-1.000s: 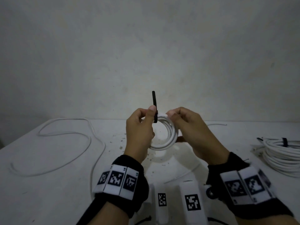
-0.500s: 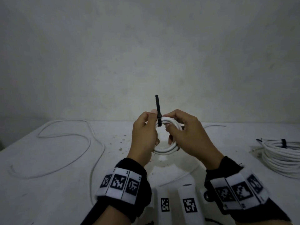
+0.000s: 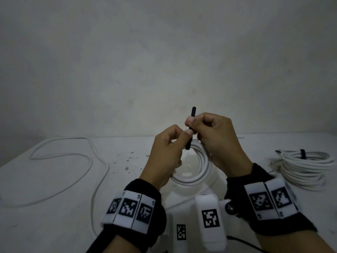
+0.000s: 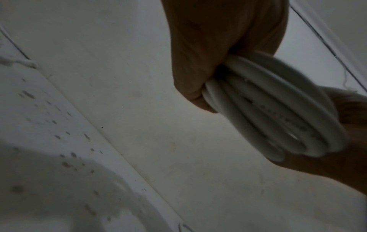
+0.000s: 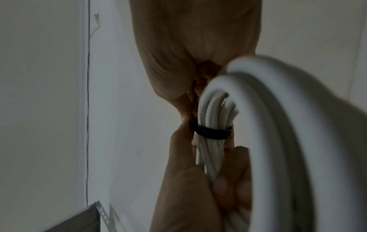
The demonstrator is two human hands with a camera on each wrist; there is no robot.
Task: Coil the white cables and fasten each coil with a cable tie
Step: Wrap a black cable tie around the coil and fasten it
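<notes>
A small white cable coil point(image 3: 197, 167) hangs above the table between both hands. My left hand point(image 3: 169, 154) grips the coil's left side, thumb against the black cable tie point(image 3: 191, 130). My right hand point(image 3: 211, 136) pinches the tie's upright tail between thumb and forefinger. In the right wrist view the black cable tie point(image 5: 210, 131) loops round the bundled strands of the coil point(image 5: 216, 141). In the left wrist view the coil point(image 4: 268, 106) is squeezed in my left hand's fingers point(image 4: 198, 66).
A loose white cable point(image 3: 60, 161) snakes over the left of the white table point(image 3: 36, 207). A larger coil point(image 3: 306, 167) with a black tie lies at the right. A bare wall stands behind the table.
My right hand let go of the coil's right side and rose to pinch the tie's tail. The coil and both hands shifted slightly right. The left hand kept its hold.
</notes>
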